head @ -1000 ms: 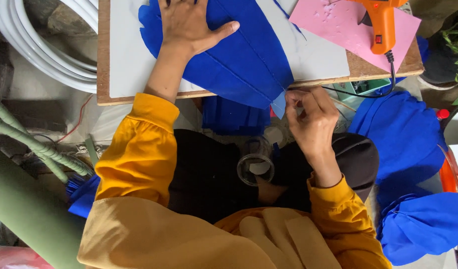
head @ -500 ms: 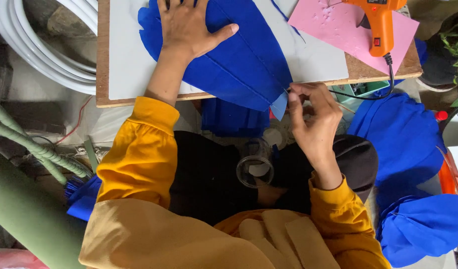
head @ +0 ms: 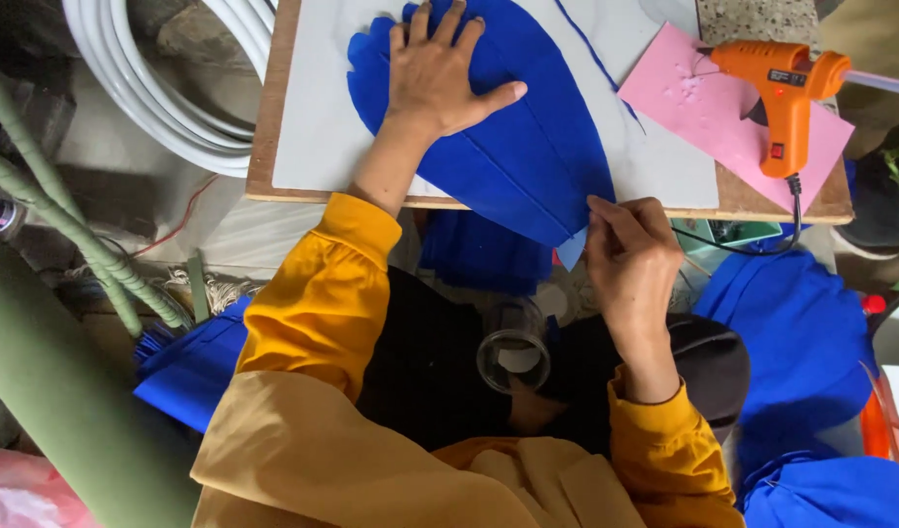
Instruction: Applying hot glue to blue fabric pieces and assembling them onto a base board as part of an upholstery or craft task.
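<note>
Board (head: pixel 303 127); blue sheet (head: pixel 528 156); glue gun (head: pixel 782 88)

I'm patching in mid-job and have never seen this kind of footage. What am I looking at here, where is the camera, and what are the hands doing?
There is no machine here: a person in yellow sleeves works with two bare hands. The single picture comes from a camera worn on their head, looking straight down.

The left hand lies flat, fingers spread, on a blue petal-shaped sheet with fold lines. The right hand pinches that sheet's pointed lower tip, which hangs over the near edge of the board.

Also on the board: a pink sheet with an orange glue gun standing on it, its cord running off the edge. More blue sheets lie below to the right, a clear tape roll sits in the lap, and white tubing is coiled at upper left.
</note>
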